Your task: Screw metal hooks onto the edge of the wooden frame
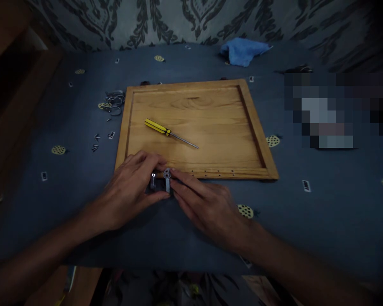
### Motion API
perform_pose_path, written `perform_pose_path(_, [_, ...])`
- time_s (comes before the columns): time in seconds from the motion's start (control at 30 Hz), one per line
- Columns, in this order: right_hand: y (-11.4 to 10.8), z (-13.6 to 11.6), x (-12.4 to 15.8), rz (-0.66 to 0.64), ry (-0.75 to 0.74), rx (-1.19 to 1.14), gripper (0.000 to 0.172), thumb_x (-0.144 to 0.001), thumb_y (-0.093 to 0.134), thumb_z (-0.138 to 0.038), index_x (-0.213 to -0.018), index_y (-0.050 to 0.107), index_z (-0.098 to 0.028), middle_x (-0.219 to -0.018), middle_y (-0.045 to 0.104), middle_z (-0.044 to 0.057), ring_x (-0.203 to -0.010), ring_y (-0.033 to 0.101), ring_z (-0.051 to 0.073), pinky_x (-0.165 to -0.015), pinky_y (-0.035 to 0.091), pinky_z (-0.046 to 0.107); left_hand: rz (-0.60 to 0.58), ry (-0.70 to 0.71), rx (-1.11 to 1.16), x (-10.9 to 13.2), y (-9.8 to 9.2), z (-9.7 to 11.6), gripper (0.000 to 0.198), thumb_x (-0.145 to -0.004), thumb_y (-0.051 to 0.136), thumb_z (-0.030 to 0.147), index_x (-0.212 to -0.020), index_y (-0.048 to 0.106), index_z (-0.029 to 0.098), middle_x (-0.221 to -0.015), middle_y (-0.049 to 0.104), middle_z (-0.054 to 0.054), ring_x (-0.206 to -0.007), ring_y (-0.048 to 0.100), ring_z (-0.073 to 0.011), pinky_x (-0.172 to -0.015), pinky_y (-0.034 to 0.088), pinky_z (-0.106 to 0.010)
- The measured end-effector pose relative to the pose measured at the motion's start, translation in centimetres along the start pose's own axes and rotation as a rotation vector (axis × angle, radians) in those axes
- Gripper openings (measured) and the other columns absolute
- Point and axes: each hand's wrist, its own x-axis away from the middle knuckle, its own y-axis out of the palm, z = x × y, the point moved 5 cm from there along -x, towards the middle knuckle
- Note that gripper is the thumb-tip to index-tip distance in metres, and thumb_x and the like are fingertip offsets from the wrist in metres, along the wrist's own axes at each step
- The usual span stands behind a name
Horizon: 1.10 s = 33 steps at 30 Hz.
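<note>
A wooden panel with a raised frame (260, 127) lies on the blue cloth, a row of small dark holes along its near edge. At that edge, a silver metal hook (167, 180) with a two-hole plate stands between my hands. My right hand (210, 204) grips it with the fingertips from the right. My left hand (127, 187) curls around from the left, its index finger by the plate and its thumb against the lower end. A second metal hook (153, 180) sits just left of it, partly shaded by my left hand. On the panel rests a yellow-handled screwdriver (158, 127).
Several loose metal hooks (115, 100) lie left of the panel, with small screws (95, 146) nearer me. A crumpled blue cloth (244, 51) is at the back. To the right, a blurred-out patch (332, 112) hides something. Patterned fabric rises behind.
</note>
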Motion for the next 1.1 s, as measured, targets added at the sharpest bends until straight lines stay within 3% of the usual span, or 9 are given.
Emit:
perform_pose_path(0.2, [0.3,0.1,-0.1,-0.067,-0.012,0.038,0.030,-0.099,0.052,-0.008,-0.119,0.074,-0.014,-0.129,0.076,0.012,-0.083,0.079,0.017,-0.069,0.065,0.028,-0.003,0.010,0.009,0.0,-0.1,0.0,0.047,-0.081,0.084,0.025,-0.119,0.055,0.025,-0.112,0.068,-0.003,-0.106,0.067,-0.0260,-0.088,0.055,-0.040])
perform_pose_path(0.4, [0.0,-0.3,-0.2,-0.054,-0.055,0.123,0.032,-0.096,0.052,-0.003,-0.116,0.075,-0.014,-0.130,0.076,0.008,-0.065,0.074,0.014,-0.052,0.056,0.029,-0.004,0.021,0.006,0.1,0.0,0.1,0.047,-0.082,0.084,0.027,-0.120,0.055,0.024,-0.112,0.067,-0.003,-0.105,0.066,-0.0254,-0.087,0.054,-0.039])
perform_pose_path(0.63, [-0.1,-0.6,-0.1,-0.110,-0.068,0.195,0.035,-0.093,0.052,-0.001,-0.117,0.075,-0.014,-0.134,0.074,0.008,-0.060,0.069,0.012,-0.050,0.054,0.029,0.010,0.038,0.011,0.2,0.0,0.1,0.045,-0.085,0.082,0.028,-0.119,0.054,0.024,-0.113,0.067,-0.003,-0.106,0.065,-0.0244,-0.088,0.054,-0.037])
perform_pose_path(0.87, [0.1,-0.4,-0.1,-0.101,-0.065,0.180,0.036,-0.092,0.051,-0.001,-0.116,0.075,-0.014,-0.135,0.074,0.008,-0.060,0.071,0.013,-0.050,0.054,0.030,0.003,0.041,-0.011,0.1,-0.1,-0.2,0.066,-0.079,0.087,0.029,-0.133,0.051,0.024,-0.119,0.066,-0.005,-0.111,0.064,-0.0268,-0.091,0.055,-0.040])
perform_pose_path(1.1, [0.1,-0.4,-0.1,-0.094,-0.071,0.163,0.036,-0.094,0.049,-0.001,-0.117,0.074,-0.014,-0.131,0.076,0.008,-0.060,0.070,0.012,-0.051,0.054,0.029,0.026,0.015,-0.016,0.1,-0.9,-0.5,0.074,-0.076,0.090,0.032,-0.136,0.049,0.024,-0.117,0.069,-0.005,-0.113,0.066,-0.0285,-0.094,0.056,-0.044])
